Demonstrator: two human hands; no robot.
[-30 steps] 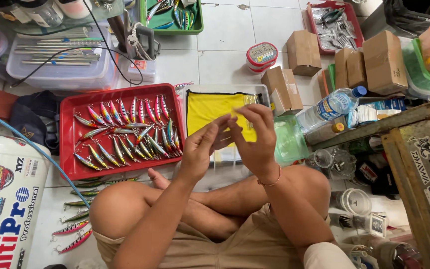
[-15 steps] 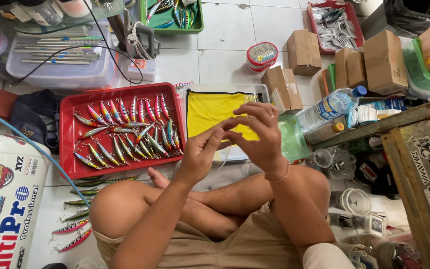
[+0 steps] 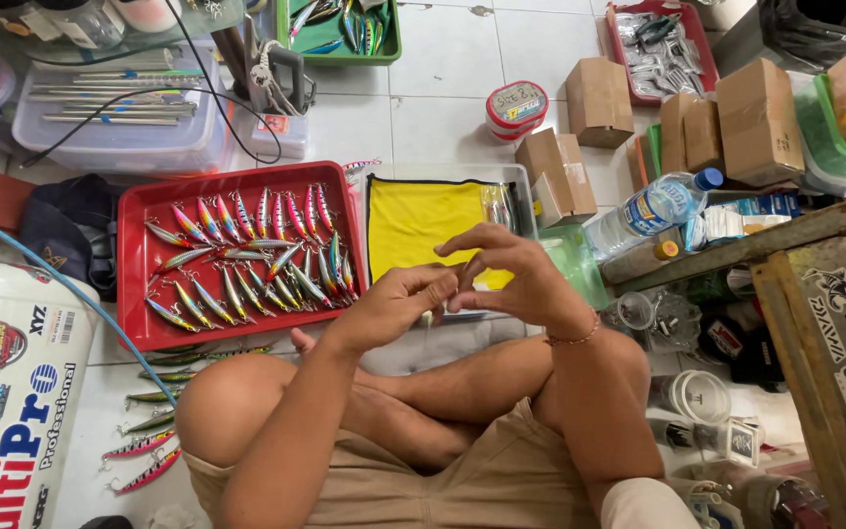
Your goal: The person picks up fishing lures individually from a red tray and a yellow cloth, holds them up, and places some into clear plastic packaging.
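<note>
I sit cross-legged on a tiled floor. My left hand (image 3: 394, 306) and my right hand (image 3: 513, 269) meet fingertip to fingertip above the near edge of a yellow cloth (image 3: 421, 217), which lies in a clear tray (image 3: 524, 186). Both pinch something small between them; it is hidden by the fingers. My right wrist wears a thin bracelet. Left of the hands, a red tray (image 3: 131, 279) holds several colourful fishing lures (image 3: 247, 260) in rows.
Loose lures (image 3: 144, 453) lie on the floor by my left knee, beside a white bucket (image 3: 2, 392). A water bottle (image 3: 650, 209), cardboard boxes (image 3: 599, 98) and a round tin (image 3: 516, 108) stand beyond the cloth. A stickered wooden bench (image 3: 824, 323) is at right.
Both hands have sunk slightly toward my lap, still joined at the fingertips, and the right hand's fingers have spread a little.
</note>
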